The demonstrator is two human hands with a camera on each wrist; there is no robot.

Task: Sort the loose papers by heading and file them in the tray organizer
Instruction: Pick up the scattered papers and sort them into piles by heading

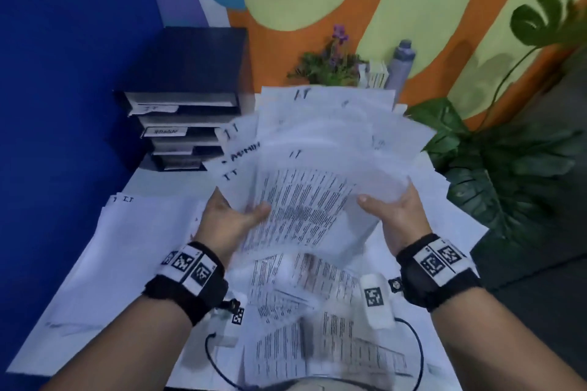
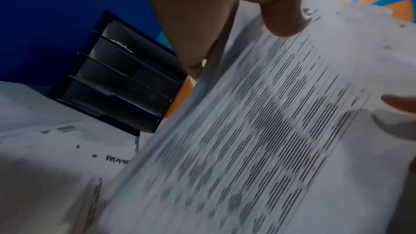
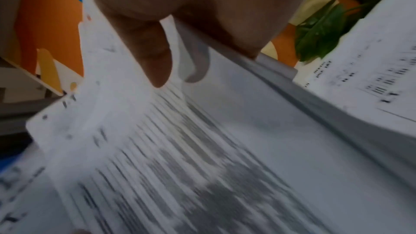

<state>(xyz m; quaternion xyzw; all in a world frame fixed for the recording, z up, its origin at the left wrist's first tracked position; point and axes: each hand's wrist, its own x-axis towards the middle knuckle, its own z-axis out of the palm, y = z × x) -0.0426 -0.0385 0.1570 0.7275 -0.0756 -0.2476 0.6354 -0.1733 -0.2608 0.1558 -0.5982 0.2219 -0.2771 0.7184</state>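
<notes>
At nine o'clock I see the tray organizer (image 1: pixel 178 124) against the blue wall, a bare strip of table (image 1: pixel 165 182) before it. My left hand (image 1: pixel 228 216) and right hand (image 1: pixel 394 209) each clasp a side of the fanned papers (image 1: pixel 317 162), thumbs on top, lifted above the table. The left wrist view alone shows the trays' dark interiors (image 2: pixel 126 81). Print is blurred; fingers underneath stay hidden.

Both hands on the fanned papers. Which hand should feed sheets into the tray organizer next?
Left, probably. The tray organizer stands at the far left of the table, on the left hand side. The right hand grips the fanned papers at their right edge and would have to cross over.
</notes>
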